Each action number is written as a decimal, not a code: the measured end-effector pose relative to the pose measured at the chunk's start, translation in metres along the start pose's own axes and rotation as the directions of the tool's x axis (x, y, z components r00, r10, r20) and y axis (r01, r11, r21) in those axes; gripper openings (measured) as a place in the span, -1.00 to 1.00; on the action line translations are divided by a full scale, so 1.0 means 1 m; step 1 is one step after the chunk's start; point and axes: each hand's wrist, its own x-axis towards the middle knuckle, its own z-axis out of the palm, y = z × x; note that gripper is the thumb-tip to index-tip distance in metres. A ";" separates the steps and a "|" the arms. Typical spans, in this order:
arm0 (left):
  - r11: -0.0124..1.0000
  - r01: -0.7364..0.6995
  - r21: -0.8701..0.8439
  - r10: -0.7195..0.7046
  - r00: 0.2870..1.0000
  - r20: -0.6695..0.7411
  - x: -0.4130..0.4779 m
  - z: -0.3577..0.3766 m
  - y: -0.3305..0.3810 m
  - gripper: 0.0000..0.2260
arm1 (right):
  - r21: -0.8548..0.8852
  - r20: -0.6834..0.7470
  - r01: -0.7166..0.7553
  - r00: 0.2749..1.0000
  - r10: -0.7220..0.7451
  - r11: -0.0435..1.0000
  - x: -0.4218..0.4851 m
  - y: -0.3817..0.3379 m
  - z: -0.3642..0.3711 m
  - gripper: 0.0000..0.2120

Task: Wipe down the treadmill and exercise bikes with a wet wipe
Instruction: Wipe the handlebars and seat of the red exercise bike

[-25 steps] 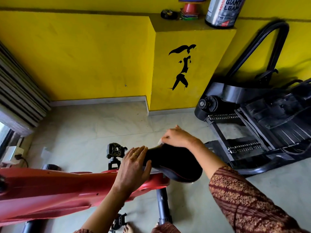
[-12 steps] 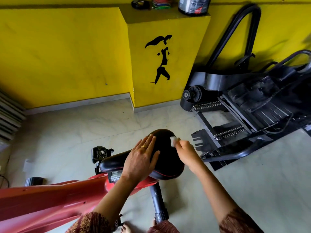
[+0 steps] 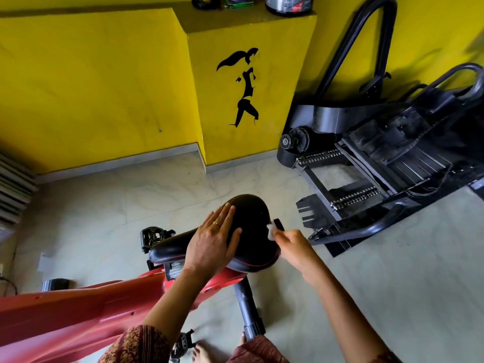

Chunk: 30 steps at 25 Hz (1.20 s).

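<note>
**Wiping the exercise-bike saddle, seen from above.** The left grip [image 3: 212, 243] lies flat and open on the black saddle [image 3: 252, 216], fingers straight, palm pressing it steady. The right grip [image 3: 292, 244] is closed on a small white wet wipe [image 3: 271, 231], pinched at the fingertips and apparently touching the saddle's right edge, just beside the left grip. Below both grips run the red bike frame [image 3: 78, 318] and the dark seat post [image 3: 246, 305]. A pedal [image 3: 154, 235] shows left of the left grip. The black treadmill [image 3: 392, 158] lies well beyond the right grip, untouched. Judged stage: early to middle. The saddle is in hand; the frame, pedal and treadmill appear to remain, though no surface shows whether it has been wiped
</note>
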 end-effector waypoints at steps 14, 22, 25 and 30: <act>0.967 -0.065 -0.247 0.070 0.998 0.011 -0.009 -0.015 -0.016 -0.48 | 0.408 -0.508 -0.006 0.829 0.233 0.913 -0.053 0.011 0.093 -0.67; 0.968 -0.154 -0.200 0.162 0.987 0.025 -0.045 -0.030 -0.085 -0.49 | 0.359 -0.805 0.308 0.580 0.125 0.881 -0.048 -0.023 0.210 -0.47; 0.955 -0.188 -0.228 0.202 0.979 0.038 -0.041 -0.033 -0.087 -0.47 | -0.019 -0.834 0.376 0.505 -0.222 0.926 -0.035 -0.009 0.226 -0.53; 0.950 -0.218 -0.223 0.228 0.973 0.020 -0.042 -0.029 -0.094 -0.50 | -0.685 -0.487 0.351 0.431 -0.760 0.638 -0.031 0.021 0.194 -0.48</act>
